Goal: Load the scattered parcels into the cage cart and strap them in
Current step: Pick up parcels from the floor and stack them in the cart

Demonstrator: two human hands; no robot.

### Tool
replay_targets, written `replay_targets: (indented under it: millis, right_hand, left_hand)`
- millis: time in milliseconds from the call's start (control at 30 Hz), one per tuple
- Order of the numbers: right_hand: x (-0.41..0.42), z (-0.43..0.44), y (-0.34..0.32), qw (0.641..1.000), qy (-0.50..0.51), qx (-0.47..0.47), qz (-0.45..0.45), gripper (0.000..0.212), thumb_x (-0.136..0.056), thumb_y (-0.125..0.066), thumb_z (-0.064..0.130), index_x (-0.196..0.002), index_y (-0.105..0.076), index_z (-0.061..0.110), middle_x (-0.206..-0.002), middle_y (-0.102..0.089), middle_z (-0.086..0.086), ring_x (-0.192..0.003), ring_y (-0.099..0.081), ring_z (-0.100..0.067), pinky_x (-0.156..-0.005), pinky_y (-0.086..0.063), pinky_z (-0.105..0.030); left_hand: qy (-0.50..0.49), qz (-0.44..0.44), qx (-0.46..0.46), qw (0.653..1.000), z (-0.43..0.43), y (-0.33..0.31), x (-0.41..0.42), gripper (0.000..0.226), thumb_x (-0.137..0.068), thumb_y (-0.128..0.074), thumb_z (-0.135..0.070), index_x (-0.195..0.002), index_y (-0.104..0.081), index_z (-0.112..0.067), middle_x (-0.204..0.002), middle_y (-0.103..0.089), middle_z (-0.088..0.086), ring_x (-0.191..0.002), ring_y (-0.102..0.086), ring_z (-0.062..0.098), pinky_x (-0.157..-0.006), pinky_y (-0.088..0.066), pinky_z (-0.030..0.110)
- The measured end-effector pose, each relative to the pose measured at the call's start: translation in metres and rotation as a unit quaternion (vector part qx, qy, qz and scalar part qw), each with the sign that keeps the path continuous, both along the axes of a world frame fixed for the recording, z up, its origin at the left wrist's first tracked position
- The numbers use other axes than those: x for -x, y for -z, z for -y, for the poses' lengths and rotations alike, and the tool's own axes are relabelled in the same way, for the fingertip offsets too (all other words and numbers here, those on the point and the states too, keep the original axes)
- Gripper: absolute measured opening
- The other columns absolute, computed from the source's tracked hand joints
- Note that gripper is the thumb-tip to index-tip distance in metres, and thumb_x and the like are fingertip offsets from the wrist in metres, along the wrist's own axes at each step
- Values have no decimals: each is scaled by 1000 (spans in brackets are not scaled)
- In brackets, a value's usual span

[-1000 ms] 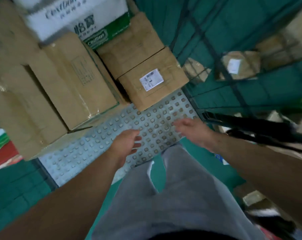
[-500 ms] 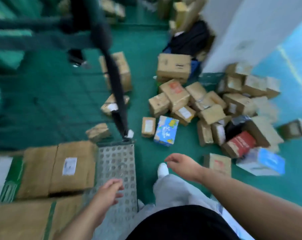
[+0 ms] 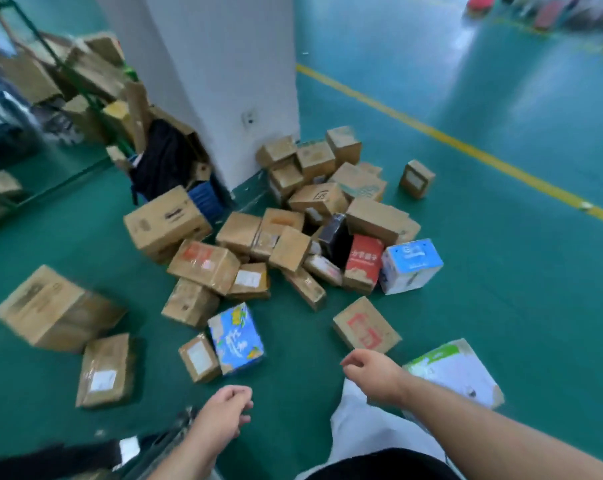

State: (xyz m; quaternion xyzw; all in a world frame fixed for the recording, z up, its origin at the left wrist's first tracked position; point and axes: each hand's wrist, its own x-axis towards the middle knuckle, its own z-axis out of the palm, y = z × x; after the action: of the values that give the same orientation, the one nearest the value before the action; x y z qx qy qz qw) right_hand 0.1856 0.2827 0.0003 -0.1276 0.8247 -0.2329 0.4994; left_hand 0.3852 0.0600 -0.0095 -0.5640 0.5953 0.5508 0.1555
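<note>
Well left of the white pillar [image 3: 223, 81] and nearer us lies a large brown carton [image 3: 50, 306]. Our left hand [image 3: 223, 417] hangs loosely curled and empty. The scattered parcels [image 3: 289, 249] are heaped at the pillar's foot, spilling toward us. Our right hand [image 3: 372, 374], in front of the pillar, is also loosely curled and holds nothing.

A glossy green floor [image 3: 500, 258] fills the room; a yellow painted line [image 3: 466, 147] crosses it diagonally on the right, from near the pillar down to the right edge; a broad white square pillar [image 3: 217, 64] stands at upper centre, a small socket [image 3: 248, 118] low on its face; a pale patch of reflected light [image 3: 473, 39] lies on the floor at top right
</note>
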Motion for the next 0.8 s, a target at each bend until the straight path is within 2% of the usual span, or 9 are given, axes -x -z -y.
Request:
replay_targets:
  millis: [67,133,167,233,300,400,567,700,800]
  right_hand:
    - [37,-13,14,1000,9,-15,1,31,-96,-48,28,-121,-68,22,-112,-67,8,-101,-64,-12,-88,-53,-27]
    - [74,-21,26,999,-5,-41,2,30,-95,-48,28,-119,-67,22,-110,-66,7,-101,-64,-15,-86,-50,-25]
    - [93,-25,30,998,-21,-62,2,31,-95,-48,29,-119,-66,22,-110,-65,5,-103,-63,-16,-85,-47,-24]
    - [128,-29,37,994,-53,-99,4,35,-95,-46,29,-123,-66,21,-120,-66,1,-111,-61,-20,-91,-47,-26]
    - [156,-27,41,991,-63,-120,7,37,-96,-45,28,-126,-65,20,-128,-64,-3,-116,-60,-22,-98,-48,-29]
    - [190,-9,49,993,-49,-109,13,37,-94,-45,30,-123,-66,21,-127,-65,-2,-113,-59,-22,-100,-48,-32]
    - [222,41,66,995,-48,-82,24,35,-98,-43,31,-123,-67,22,-127,-64,-1,-115,-58,-23,-102,-47,-31]
    - [239,83,66,997,-19,-61,53,34,-101,-45,31,-127,-64,23,-123,-61,3,-113,-54,-16,-98,-43,-27]
    - [255,120,75,995,10,-53,80,33,-100,-47,30,-127,-65,24,-124,-62,5,-114,-56,-14,-100,-45,-27]
  left_hand:
    - [50,21,18,998,-1,6,46,13,-99,-62,-24,-97,-69,-13,-87,-72,4,-66,-61,18,-59,-44,27]
    - [121,41,35,991,2,8,87,13,-97,-64,-28,-93,-70,-16,-87,-72,0,-73,-63,16,-72,-54,30]
    - [159,53,39,985,5,6,107,14,-97,-64,-32,-94,-69,-19,-91,-71,-1,-81,-65,15,-80,-55,30]
    - [204,68,43,976,11,1,143,15,-98,-60,-37,-96,-67,-23,-95,-69,-3,-88,-64,14,-79,-50,27]
    - [210,64,47,975,16,-10,171,15,-98,-59,-40,-98,-66,-26,-99,-69,-6,-92,-65,14,-75,-47,27]
    - [197,55,48,978,28,-21,202,15,-98,-59,-42,-101,-67,-29,-102,-72,-9,-94,-68,12,-74,-48,26]
    - [185,84,65,977,71,-22,233,13,-97,-60,-38,-100,-69,-29,-103,-72,-10,-97,-69,14,-85,-52,31]
    - [173,112,71,976,117,-12,258,21,-98,-57,-33,-104,-70,-17,-104,-74,4,-88,-66,16,-72,-47,28]
    - [168,134,61,975,167,16,288,22,-98,-55,-31,-102,-70,-14,-106,-74,7,-90,-69,21,-67,-47,28]
